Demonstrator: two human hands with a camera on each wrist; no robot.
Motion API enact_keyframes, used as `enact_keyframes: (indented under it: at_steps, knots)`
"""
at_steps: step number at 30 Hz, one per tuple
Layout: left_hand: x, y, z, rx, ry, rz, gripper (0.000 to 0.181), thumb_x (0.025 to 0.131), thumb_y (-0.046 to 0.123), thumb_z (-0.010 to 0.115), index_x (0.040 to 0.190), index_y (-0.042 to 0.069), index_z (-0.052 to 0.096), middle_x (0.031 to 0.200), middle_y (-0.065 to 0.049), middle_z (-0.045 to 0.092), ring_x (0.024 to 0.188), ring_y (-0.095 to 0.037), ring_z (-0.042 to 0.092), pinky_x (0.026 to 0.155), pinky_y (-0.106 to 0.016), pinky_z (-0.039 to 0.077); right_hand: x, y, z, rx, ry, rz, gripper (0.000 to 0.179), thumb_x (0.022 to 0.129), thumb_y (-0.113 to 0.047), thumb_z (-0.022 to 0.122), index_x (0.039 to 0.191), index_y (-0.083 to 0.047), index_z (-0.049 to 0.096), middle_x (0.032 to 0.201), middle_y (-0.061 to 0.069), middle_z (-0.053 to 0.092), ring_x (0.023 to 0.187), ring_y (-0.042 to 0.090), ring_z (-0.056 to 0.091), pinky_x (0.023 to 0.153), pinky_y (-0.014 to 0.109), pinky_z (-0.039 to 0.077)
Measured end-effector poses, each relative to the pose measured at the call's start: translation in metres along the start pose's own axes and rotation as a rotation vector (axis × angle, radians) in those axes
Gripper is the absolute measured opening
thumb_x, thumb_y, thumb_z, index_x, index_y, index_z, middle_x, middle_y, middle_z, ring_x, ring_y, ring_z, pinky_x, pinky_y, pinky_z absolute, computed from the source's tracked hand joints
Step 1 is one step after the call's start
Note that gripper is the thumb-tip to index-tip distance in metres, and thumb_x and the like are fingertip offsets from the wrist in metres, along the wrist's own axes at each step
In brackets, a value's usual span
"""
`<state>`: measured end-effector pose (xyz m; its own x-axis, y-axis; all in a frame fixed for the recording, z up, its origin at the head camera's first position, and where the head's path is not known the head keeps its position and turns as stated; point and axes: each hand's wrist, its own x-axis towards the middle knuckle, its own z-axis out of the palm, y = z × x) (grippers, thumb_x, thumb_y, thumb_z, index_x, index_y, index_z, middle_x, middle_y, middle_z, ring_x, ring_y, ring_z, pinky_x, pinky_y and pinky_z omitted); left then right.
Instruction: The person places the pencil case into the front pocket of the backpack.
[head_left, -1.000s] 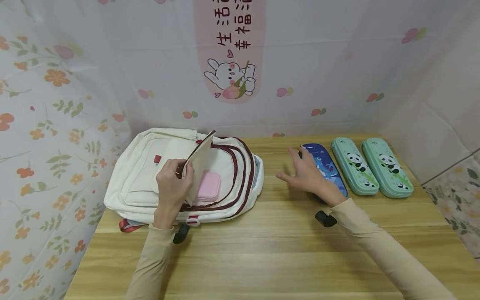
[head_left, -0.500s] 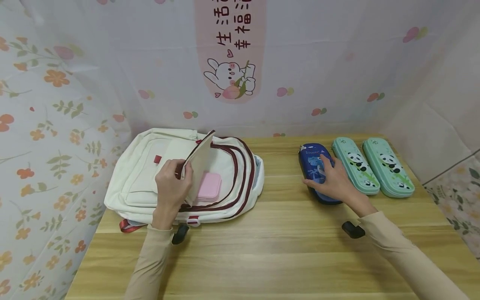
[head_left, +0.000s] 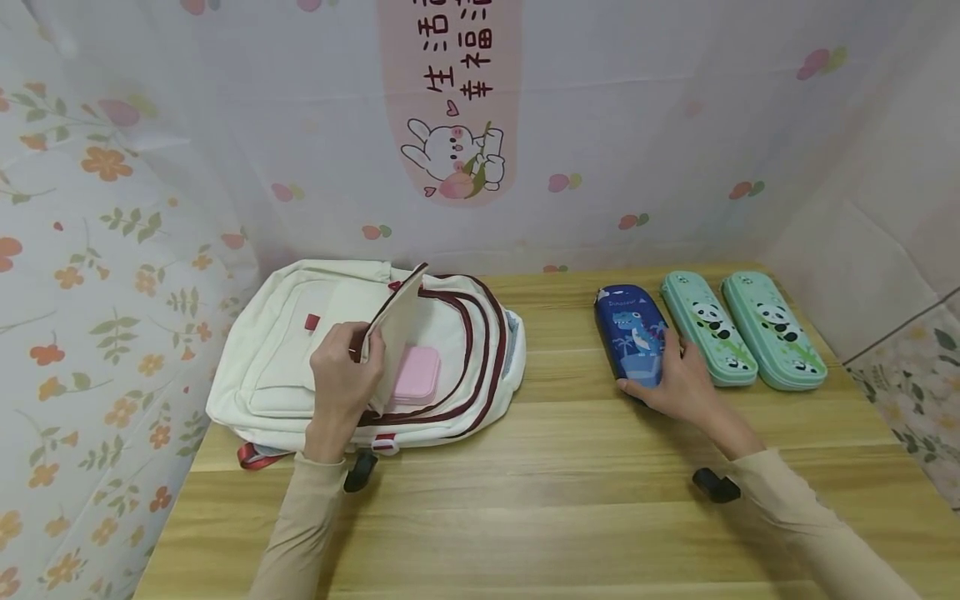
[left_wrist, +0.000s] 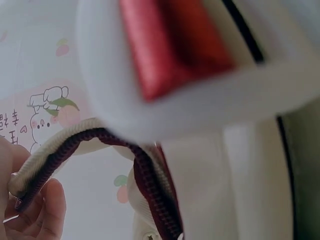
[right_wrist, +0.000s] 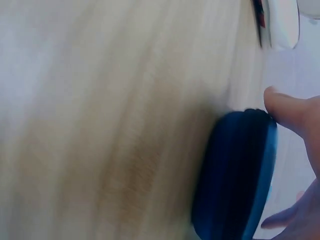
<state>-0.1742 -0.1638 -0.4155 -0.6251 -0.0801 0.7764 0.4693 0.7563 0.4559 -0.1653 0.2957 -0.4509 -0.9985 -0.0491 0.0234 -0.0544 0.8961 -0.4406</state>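
Note:
A white backpack [head_left: 296, 350] with dark red zip trim lies on the wooden table at the left. My left hand [head_left: 347, 367] pinches the edge of its front pocket flap [head_left: 397, 333] and holds it raised. Inside the opened pocket rests a pink square case [head_left: 417, 373]. Over the near end of a dark blue dinosaur pencil case [head_left: 630, 329] is my right hand [head_left: 686, 387], thumb at the left side and fingers at the right. In the right wrist view the pencil case [right_wrist: 235, 175] shows its zipped side beside the thumb.
Two mint-green panda pencil cases, the nearer one [head_left: 708, 329] and the farther one [head_left: 774, 333], lie right of the blue one. Bare wooden table [head_left: 525, 508] runs along the front. A patterned cloth wall [head_left: 600, 125] stands behind.
My right hand has moved right and back toward me, from above the blue pencil case's far end to a grip at its near end. The left hand still holds the flap.

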Motion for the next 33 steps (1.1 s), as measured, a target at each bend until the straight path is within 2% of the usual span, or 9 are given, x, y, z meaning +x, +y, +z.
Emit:
enact_keyframes:
  at_steps: [6, 10, 16, 22, 28, 33]
  knots:
    - [-0.002, -0.001, 0.000, 0.002, -0.003, -0.002, 0.011, 0.088, 0.003, 0.068, 0.089, -0.008, 0.069, 0.072, -0.019, 0.062, 0.060, -0.026, 0.057, 0.055, -0.029, 0.042, -0.011, -0.004, 0.006, -0.009, 0.014, 0.086, 0.120, 0.079, -0.049, 0.082, 0.144, 0.026, 0.015, 0.128, 0.055, 0.032, 0.113, 0.065, 0.039, 0.089, 0.072, 0.039]
    - [-0.002, -0.002, 0.001, -0.003, 0.003, -0.003, 0.010, 0.088, 0.002, 0.068, 0.089, -0.008, 0.069, 0.073, -0.018, 0.063, 0.061, -0.026, 0.057, 0.056, -0.029, 0.042, -0.016, -0.008, 0.007, -0.021, 0.033, 0.125, 0.116, 0.078, -0.050, 0.083, 0.137, 0.030, 0.022, 0.120, 0.051, 0.037, 0.104, 0.060, 0.040, 0.086, 0.066, 0.037]
    - [-0.002, -0.003, 0.001, -0.008, 0.007, 0.000, 0.010, 0.088, 0.002, 0.067, 0.090, -0.007, 0.069, 0.073, -0.017, 0.063, 0.060, -0.025, 0.058, 0.056, -0.025, 0.041, -0.017, -0.007, 0.007, -0.046, 0.116, 0.136, 0.108, 0.072, -0.048, 0.086, 0.128, 0.029, 0.036, 0.112, 0.048, 0.045, 0.100, 0.058, 0.046, 0.083, 0.063, 0.038]
    - [-0.002, -0.003, 0.000, -0.007, 0.003, -0.003, 0.010, 0.088, 0.003, 0.068, 0.090, -0.007, 0.069, 0.074, -0.018, 0.063, 0.060, -0.025, 0.057, 0.055, -0.026, 0.042, -0.016, 0.001, 0.007, -0.029, 0.191, 0.153, 0.103, 0.072, -0.048, 0.084, 0.131, 0.025, 0.043, 0.110, 0.045, 0.052, 0.099, 0.057, 0.053, 0.077, 0.061, 0.046]
    - [-0.002, -0.004, 0.000, -0.013, 0.011, -0.007, 0.010, 0.088, 0.002, 0.068, 0.090, -0.007, 0.069, 0.073, -0.017, 0.063, 0.060, -0.024, 0.057, 0.056, -0.024, 0.040, -0.015, 0.003, 0.009, -0.007, 0.275, 0.142, 0.098, 0.072, -0.050, 0.082, 0.132, 0.019, 0.048, 0.110, 0.042, 0.058, 0.098, 0.054, 0.057, 0.075, 0.060, 0.046]
    - [-0.003, -0.006, 0.001, -0.015, 0.012, -0.008, 0.011, 0.088, 0.003, 0.067, 0.090, -0.007, 0.069, 0.074, -0.018, 0.063, 0.061, -0.026, 0.058, 0.055, -0.026, 0.042, -0.016, 0.001, 0.012, 0.019, 0.302, 0.135, 0.097, 0.073, -0.050, 0.081, 0.136, 0.016, 0.047, 0.115, 0.041, 0.057, 0.101, 0.051, 0.056, 0.078, 0.061, 0.044]
